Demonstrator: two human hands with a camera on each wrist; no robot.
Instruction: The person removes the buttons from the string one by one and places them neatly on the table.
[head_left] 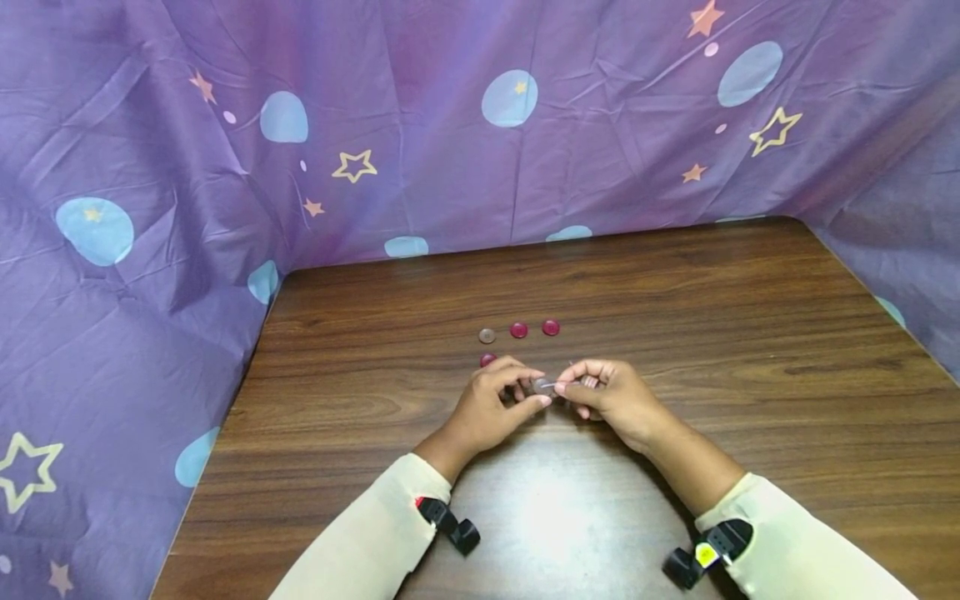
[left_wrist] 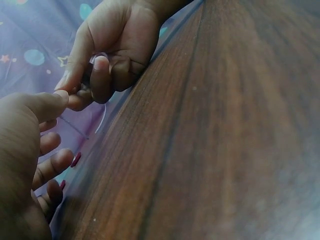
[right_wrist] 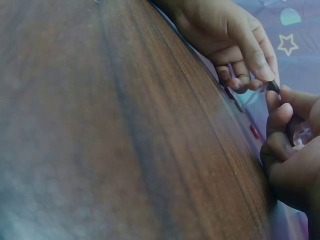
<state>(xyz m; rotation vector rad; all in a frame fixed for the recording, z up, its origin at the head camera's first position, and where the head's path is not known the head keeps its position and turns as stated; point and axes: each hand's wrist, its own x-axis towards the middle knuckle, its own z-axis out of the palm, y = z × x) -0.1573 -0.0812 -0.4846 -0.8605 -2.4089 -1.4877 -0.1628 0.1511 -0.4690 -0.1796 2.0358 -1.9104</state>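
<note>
Glossy wood-grain table [head_left: 570, 467], creased cloth [head_left: 450, 158]

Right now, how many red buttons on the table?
3. One red button sits just right of the brown button, another ends that row, and a third lies just beyond the left hand, partly hidden by it. The hands may hide more.

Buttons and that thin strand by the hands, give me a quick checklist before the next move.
1. Left hand gripping the small dark piece at its fingertips: ok.
2. Right hand brought up close to that piece: ok.
3. Thin strand passed through the piece: cannot tell, too small and partly hidden.
4. Right palm free: not ok, its curled fingers hold a clear round thing.
5. Brown button lying flat beyond the hands: ok.
6. Nearest red button apart from the left fingers: cannot tell, partly covered.
</note>
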